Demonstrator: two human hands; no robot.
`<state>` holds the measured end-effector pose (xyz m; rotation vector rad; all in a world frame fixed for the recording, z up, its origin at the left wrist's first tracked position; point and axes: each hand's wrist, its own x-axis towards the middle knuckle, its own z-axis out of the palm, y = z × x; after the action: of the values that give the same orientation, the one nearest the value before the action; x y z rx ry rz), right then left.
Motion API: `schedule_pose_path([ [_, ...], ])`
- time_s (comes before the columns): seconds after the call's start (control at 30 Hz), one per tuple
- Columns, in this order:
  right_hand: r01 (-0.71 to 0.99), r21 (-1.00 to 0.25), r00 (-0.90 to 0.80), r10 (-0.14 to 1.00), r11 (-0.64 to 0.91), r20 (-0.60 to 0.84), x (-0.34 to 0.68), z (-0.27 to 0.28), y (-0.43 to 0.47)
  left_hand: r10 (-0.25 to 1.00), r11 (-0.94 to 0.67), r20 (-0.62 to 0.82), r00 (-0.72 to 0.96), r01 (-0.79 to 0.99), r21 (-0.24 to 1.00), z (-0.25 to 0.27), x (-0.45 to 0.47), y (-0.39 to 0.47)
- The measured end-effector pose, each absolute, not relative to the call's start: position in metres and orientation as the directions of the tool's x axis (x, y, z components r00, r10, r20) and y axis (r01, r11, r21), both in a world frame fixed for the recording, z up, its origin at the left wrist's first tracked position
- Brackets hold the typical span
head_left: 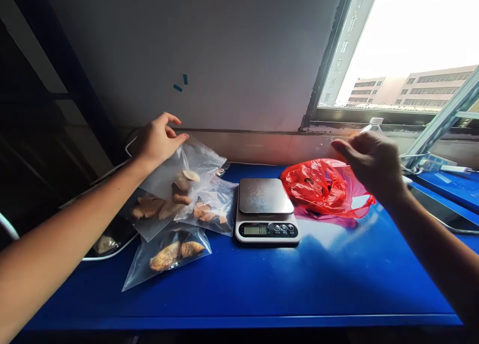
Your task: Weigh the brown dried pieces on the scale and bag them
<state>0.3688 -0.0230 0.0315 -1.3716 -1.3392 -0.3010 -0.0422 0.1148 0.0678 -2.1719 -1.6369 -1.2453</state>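
Observation:
My left hand (160,139) is over the upper left of a pile of clear zip bags, thumb and forefinger apart, with nothing between them. Just under it lies a clear bag (204,157) with brown and pale dried slices (181,187). Another bag (224,197) of slices lies beside it, and a nearer bag (134,269) holds two rough tan chunks (168,257). My right hand (377,162) is raised above the right end of a crumpled red plastic bag (318,184), fingers curled; whatever they may hold is hidden. Between the hands stands a digital scale (266,197), its plate bare.
The blue table (262,284) has its front edge near the bottom. A clear bottle (375,124) stands behind my right hand, under the window (411,35). A dark, white-edged tray-like object (108,244) is at left. On the right lies a dark flat device (437,209).

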Motion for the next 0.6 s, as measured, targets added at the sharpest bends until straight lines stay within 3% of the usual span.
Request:
schedule_pose_path([
  [0.2, 0.851, -0.510, 0.339, 0.614, 0.123, 0.713, 0.390, -0.009, 0.009, 0.750, -0.353, 0.648, 0.133, 0.909, 0.221, 0.049, -0.022, 0.087],
  [0.33, 0.875, -0.474, 0.326, 0.600, 0.102, 0.730, 0.400, -0.011, 0.004, 0.874, -0.349, 0.369, 0.318, 0.937, 0.019, 0.018, -0.018, 0.060],
  [0.47, 0.868, -0.486, 0.336, 0.606, 0.098, 0.721, 0.408, -0.013, -0.002, 0.914, -0.338, 0.246, 0.324, 0.941, 0.016, 0.001, -0.020, 0.058],
  [0.6, 0.897, -0.427, 0.207, 0.750, 0.111, 0.628, 0.418, -0.029, 0.003, 0.902, -0.378, 0.233, 0.362, 0.925, 0.026, 0.001, -0.021, 0.061],
])
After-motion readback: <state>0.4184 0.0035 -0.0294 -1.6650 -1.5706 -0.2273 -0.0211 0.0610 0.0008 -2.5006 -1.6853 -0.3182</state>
